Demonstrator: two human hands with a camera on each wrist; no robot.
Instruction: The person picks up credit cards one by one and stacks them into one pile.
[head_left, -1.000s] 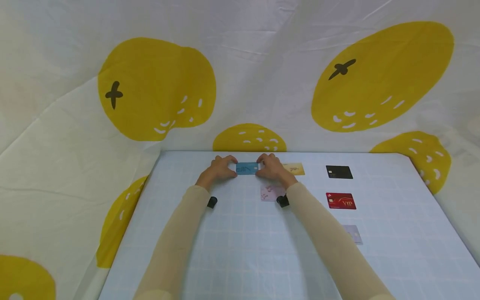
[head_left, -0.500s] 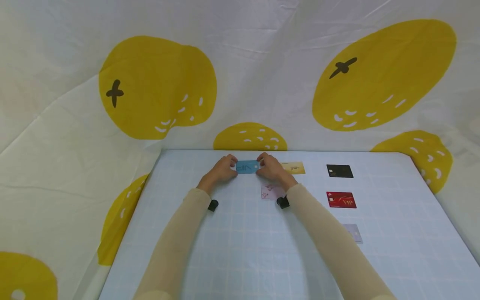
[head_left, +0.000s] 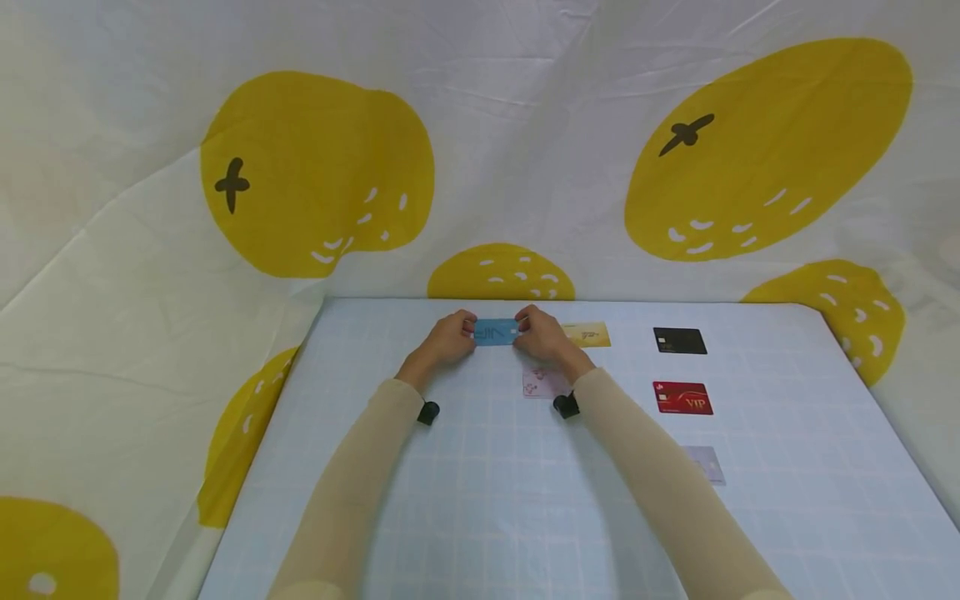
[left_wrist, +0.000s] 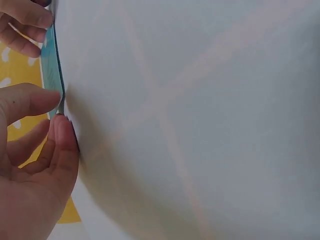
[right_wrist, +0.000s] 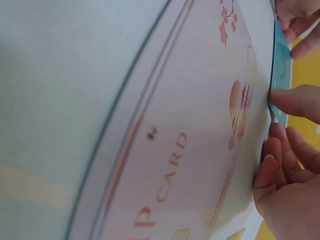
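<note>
In the head view a blue VIP card (head_left: 495, 332) lies at the far part of the table, between both hands. My left hand (head_left: 447, 339) grips its left end, thumb on the near corner and fingers at the far one. At the opposite end, my right hand (head_left: 543, 337) holds the card in the same way. Both wrist views show the blue card (left_wrist: 50, 70) edge-on, with fingertips at its ends. Beside the right hand is a gold card (head_left: 590, 334), partly covered by that hand. A pink card (head_left: 538, 384) lies below the right wrist, its right part hidden.
On the right, a black card (head_left: 679, 341), a red VIP card (head_left: 683, 398) and a pale lilac card (head_left: 708, 465) form a column; the right sleeve overlaps the lilac one. A white curtain (head_left: 525, 167) with yellow fruit prints hangs behind the pale checked table (head_left: 480, 517).
My left hand's fingers have drawn in closer to the blue card, which has shifted very slightly to the right. The right hand and the other cards look almost unmoved.
</note>
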